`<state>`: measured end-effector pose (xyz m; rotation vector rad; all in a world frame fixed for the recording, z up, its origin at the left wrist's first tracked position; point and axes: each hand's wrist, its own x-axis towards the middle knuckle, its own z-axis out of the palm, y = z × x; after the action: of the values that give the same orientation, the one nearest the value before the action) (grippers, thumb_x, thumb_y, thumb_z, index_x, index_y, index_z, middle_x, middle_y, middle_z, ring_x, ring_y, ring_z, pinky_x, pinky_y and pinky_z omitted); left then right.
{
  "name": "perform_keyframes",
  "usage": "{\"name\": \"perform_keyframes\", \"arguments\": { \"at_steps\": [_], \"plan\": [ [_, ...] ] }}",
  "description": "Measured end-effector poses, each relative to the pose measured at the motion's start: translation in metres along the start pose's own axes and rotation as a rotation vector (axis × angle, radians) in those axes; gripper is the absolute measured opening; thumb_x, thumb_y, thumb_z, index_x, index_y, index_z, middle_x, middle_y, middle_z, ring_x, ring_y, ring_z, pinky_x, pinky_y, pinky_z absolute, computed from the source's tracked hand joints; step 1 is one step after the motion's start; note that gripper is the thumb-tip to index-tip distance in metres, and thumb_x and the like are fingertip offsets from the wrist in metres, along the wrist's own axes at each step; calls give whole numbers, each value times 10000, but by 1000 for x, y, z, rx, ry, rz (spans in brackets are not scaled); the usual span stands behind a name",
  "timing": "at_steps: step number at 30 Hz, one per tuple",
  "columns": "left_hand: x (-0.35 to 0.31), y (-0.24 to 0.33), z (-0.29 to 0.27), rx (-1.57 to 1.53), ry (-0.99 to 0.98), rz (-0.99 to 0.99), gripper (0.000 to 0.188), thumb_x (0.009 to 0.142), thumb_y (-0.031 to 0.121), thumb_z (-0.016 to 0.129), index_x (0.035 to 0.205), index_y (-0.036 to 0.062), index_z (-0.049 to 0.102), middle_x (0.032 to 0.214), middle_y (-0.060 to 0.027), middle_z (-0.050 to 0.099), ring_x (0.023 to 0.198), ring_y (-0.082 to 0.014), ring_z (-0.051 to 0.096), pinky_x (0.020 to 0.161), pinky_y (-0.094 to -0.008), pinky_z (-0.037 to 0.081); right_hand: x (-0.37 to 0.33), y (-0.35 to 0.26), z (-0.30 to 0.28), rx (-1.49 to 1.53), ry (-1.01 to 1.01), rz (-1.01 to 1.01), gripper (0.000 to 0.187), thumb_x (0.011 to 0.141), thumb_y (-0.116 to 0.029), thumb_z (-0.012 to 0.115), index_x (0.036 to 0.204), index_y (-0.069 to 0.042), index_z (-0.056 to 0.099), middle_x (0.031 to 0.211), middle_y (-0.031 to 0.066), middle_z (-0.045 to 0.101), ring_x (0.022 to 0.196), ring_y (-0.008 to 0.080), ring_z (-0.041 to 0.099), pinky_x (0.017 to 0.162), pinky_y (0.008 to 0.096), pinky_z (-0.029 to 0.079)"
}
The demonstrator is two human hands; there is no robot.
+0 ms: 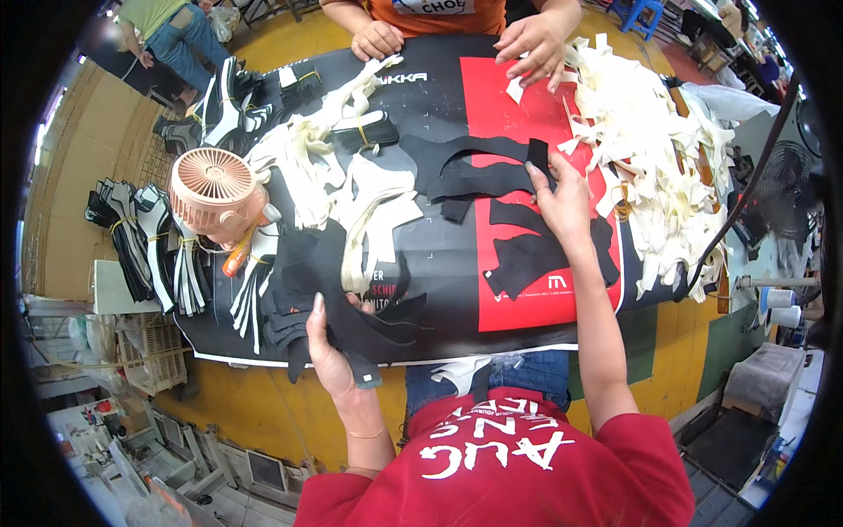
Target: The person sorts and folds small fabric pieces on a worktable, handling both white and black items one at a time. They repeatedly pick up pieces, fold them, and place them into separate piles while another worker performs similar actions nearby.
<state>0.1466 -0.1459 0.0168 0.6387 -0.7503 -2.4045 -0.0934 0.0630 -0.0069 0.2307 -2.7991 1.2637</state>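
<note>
My left hand grips a thick bunch of curved black fabric pieces at the table's near edge, left of the middle. Its thumb lies on top and the fingers are mostly hidden beneath. Further right, my right hand pinches the end of a black fabric strip between thumb and fingers. That strip stretches leftward across the black and red table cover. More black cut pieces lie loose under my right forearm. Cream-white fabric pieces rest between the two hands, toward the left.
A pink fan stands at the left beside banded bundles of black and white strips. A large heap of white pieces covers the right end. Across the table, a co-worker's hands hover near a small white piece.
</note>
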Motion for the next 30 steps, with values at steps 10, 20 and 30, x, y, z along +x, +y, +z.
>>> {"name": "perform_keyframes", "arguments": {
  "at_steps": [10, 20, 30],
  "plan": [
    [-4, -16, 21, 46, 25, -46, 277, 977, 278, 589, 1014, 14, 665, 853, -110, 679, 725, -210, 645, 710, -349, 565, -4, 1, -12, 756, -277, 29, 250, 1001, -153, 590, 1123, 63, 566, 976, 98, 706, 835, 127, 676, 722, 270, 563],
    [-5, -15, 21, 55, -44, -40, 292, 982, 276, 569, 1080, 5, 615, 890, -84, 653, 801, -159, 631, 703, -351, 533, -37, -13, -90, 1240, -586, 130, 372, 958, -54, 604, 1308, 42, 521, 1155, 113, 673, 984, 162, 681, 858, 305, 578],
    [-5, -16, 23, -10, -232, -100, 225, 990, 237, 557, 1051, 22, 579, 948, -34, 563, 828, -133, 539, 695, -351, 439, -55, -32, -201, 31, -807, -308, 405, 751, -227, 843, 1088, -42, 716, 967, 130, 736, 890, 283, 722, 795, 331, 542]
  ]
}}
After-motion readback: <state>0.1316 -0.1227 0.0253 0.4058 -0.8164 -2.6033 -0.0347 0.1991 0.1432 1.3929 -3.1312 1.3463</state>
